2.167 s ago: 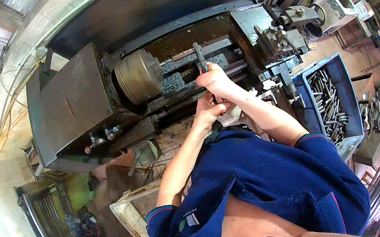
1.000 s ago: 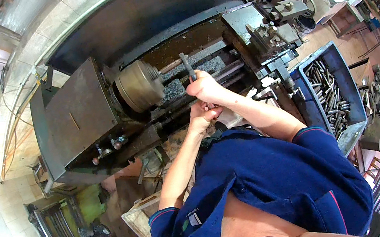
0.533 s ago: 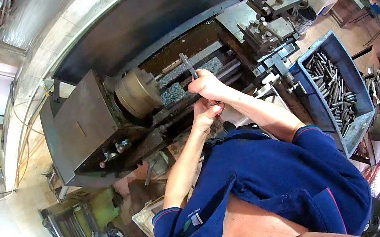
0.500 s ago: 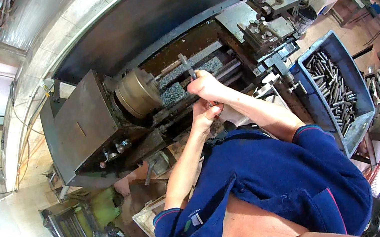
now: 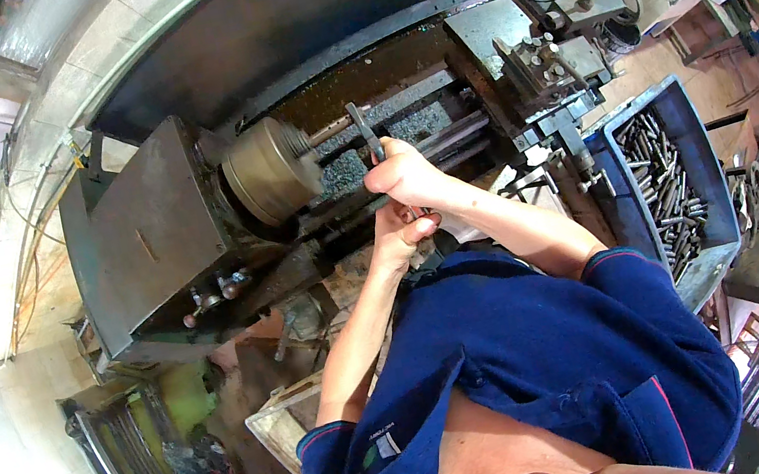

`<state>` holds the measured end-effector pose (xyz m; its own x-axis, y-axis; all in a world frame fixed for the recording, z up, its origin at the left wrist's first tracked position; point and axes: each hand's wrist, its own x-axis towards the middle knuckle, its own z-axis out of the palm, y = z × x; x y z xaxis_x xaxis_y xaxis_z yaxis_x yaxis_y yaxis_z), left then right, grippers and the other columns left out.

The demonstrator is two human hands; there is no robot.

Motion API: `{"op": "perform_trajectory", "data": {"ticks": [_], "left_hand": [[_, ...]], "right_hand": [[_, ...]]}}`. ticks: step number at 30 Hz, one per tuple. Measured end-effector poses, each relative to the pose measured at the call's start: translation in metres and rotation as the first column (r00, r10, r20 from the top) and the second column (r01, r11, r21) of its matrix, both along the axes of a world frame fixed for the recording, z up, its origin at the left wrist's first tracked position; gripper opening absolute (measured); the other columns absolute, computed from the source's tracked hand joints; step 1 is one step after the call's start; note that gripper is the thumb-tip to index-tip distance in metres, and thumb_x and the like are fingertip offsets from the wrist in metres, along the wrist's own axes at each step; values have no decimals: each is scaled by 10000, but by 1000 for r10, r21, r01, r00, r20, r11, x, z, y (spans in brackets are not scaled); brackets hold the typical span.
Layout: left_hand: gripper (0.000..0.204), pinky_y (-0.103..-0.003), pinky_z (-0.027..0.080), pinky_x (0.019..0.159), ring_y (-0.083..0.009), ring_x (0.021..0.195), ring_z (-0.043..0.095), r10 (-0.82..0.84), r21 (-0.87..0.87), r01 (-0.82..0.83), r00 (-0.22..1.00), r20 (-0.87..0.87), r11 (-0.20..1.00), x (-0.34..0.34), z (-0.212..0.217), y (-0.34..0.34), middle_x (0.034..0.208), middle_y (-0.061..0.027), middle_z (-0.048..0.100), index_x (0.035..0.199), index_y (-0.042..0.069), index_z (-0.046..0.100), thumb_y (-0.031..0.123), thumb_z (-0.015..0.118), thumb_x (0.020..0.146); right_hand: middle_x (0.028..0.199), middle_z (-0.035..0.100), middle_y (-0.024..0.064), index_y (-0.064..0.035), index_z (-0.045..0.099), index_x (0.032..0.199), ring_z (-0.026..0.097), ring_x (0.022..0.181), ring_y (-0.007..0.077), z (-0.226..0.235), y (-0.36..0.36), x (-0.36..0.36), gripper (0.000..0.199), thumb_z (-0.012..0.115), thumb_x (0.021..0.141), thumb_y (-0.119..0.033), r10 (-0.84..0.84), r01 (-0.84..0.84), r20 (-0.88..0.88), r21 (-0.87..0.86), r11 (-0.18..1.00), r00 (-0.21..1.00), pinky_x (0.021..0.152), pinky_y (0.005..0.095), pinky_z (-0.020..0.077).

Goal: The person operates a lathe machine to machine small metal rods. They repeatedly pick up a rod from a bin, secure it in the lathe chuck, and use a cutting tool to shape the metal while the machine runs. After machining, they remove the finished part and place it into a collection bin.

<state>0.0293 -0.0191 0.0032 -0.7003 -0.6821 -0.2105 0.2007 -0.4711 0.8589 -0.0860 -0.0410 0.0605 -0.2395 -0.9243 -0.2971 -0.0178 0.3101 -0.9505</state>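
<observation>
A metal tool [image 5: 365, 132] juts past the right hand [image 5: 403, 175].

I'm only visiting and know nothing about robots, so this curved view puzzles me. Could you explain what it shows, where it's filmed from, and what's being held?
There's no robot here: these are a person's bare hands. The camera is worn on the head and looks down, so you also see the person's blue shirt. Its wide lens bends straight edges.

The big machine looks like a lathe; the round part is its chuck. What look like grey shavings lie on the bed.

The right hand grips a dark metal tool, its end pointing over the lathe. The left hand closes just below, seemingly around the same tool, though that part is mostly hidden.

At right, a blue bin holds many metal pieces.
</observation>
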Motion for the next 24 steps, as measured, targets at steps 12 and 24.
{"op": "perform_trajectory", "data": {"ticks": [12, 24], "left_hand": [[487, -226, 450, 610, -112, 714, 558, 1, 76, 10, 990, -142, 997, 2, -13, 0, 803, -26, 580, 915, -16, 542, 206, 813, 577], [445, -242, 439, 655, -111, 703, 536, -281, 72, 295, 946, -161, 953, -27, -3, -4, 766, -25, 569, 923, 1, 533, 165, 767, 581]], "right_hand": [[662, 515, 127, 31, 473, 737, 507, 653, 213, -17, -3, 4, 242, 570, 579, -124, 5, 0, -114, 44, 999, 993, 597, 339, 431], [647, 477, 11, -34, 493, 748, 438, 606, 110, -23, 25, -32, 140, 559, 631, -77, -282, 281, 2, -81, 956, 959, 534, 268, 378]]}}
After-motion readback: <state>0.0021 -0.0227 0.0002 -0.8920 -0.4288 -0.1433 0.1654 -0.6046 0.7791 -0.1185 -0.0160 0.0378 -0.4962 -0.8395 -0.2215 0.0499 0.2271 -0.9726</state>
